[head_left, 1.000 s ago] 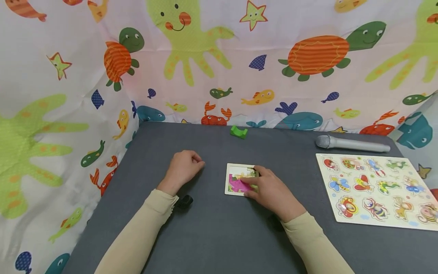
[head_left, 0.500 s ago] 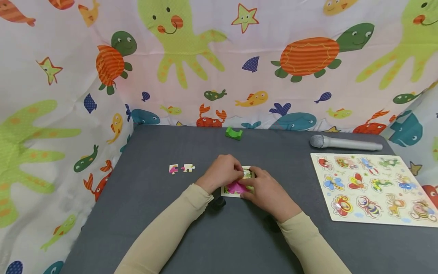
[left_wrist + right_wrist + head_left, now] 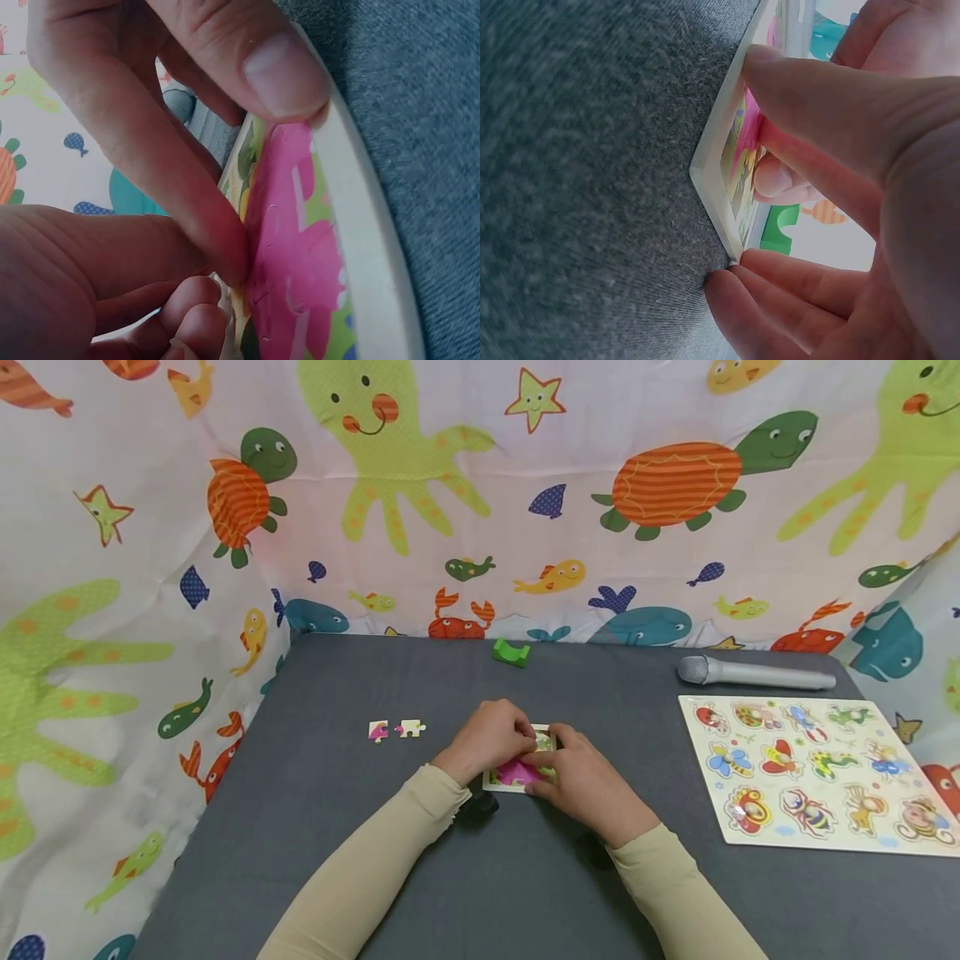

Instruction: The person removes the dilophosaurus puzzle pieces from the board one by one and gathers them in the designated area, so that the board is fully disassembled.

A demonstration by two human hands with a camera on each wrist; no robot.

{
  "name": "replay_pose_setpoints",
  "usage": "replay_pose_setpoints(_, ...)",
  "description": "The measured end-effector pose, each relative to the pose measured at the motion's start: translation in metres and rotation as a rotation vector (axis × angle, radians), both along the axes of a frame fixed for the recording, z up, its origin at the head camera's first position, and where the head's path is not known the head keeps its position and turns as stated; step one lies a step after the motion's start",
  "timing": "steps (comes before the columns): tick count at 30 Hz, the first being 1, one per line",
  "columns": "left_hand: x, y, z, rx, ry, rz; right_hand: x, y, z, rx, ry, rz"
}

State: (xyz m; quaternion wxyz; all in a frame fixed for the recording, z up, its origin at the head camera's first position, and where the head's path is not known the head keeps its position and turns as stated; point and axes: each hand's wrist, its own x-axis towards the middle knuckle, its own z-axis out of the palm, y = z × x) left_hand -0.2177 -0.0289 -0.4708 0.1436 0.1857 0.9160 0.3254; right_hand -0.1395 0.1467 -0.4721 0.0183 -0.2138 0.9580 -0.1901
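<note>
1. Centre of the frame: framed jigsaw puzzle (image 3: 516,772) on the grey table (image 3: 262,843), both hands close together over it.
2. Right hand (image 3: 592,785) grips its frame, thumb on the near rim, index finger reaching onto the picture.
3. Left hand (image 3: 491,739): fingers bent over the puzzle; I cannot tell whether they pinch a piece.
4. Left of centre: two loose jigsaw pieces (image 3: 411,728), just apart from each other.

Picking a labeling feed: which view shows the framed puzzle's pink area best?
Left wrist: the pink area is largest there, though slanted. Head shows it small, partly hidden by the right hand; right wrist shows only steeply angled slivers.
</note>
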Motion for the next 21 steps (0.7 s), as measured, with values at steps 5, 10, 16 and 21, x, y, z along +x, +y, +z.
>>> replay_pose_setpoints(5, -0.0007, -0.0009, -0.0038, 0.01, -0.005, 0.025, -0.0021, -0.0002, 0.0007, -0.001, -0.013, 0.022)
replay_pose_setpoints(10, -0.0011, -0.0005, -0.0056, 0.011, -0.013, 0.027, -0.0042, 0.0006, 0.0012, -0.008, -0.037, 0.026)
replay_pose_setpoints(16, -0.0006, 0.0011, -0.0046, -0.002, 0.001, 0.018, -0.0041, 0.0013, 0.0011, -0.027, -0.039, 0.022)
replay_pose_setpoints(21, 0.0009, 0.0028, -0.0038, -0.031, 0.002, 0.017, -0.0029, 0.0011, 0.0008, -0.027, -0.037, 0.019)
